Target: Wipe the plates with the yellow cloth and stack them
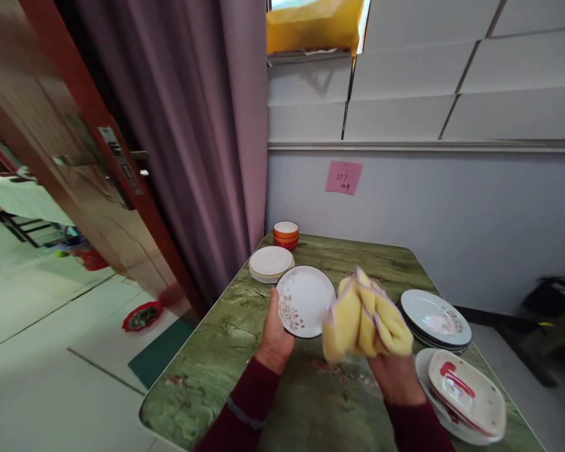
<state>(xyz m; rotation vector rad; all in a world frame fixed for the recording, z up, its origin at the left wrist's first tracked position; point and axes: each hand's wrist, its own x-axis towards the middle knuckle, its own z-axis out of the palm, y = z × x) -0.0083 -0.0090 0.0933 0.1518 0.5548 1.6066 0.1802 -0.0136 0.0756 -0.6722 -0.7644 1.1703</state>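
The left hand (277, 333), at the centre of the frame, pinches the flowered plate (313, 301) at its lower-left rim, thumb along the edge; the plate is tilted with its face toward the camera. The right hand (396, 376), right of centre and lower, grasps the bunched yellow cloth (367, 320) from below, the folds hiding its fingers. The cloth is blurred along its left side and sits just beside the plate's right rim; whether the two touch, I cannot tell. To work cloth over china well here, I would take the left thumb no further onto the face, let the hidden fingers support the underside, and press with a flat pad of cloth rather than a loose fold, going round from the rim inward. Pressure on the far right rim would probably twist the plate in that one-sided hold, so light strokes there seem wiser. As for edges, the stack of pale plates (272, 262) lies just past the held plate, toward the upper left, near the bench's left edge, with the orange bowls (285, 232) behind it; a swing that way could knock china. On the right, the large oval plates (435, 318) and, below them, the dishes with red patterns (468, 389) crowd the elbow's side. The roomiest stretches of the green bench (207, 370) are at lower left and toward the far edge, above the cloth in the frame.
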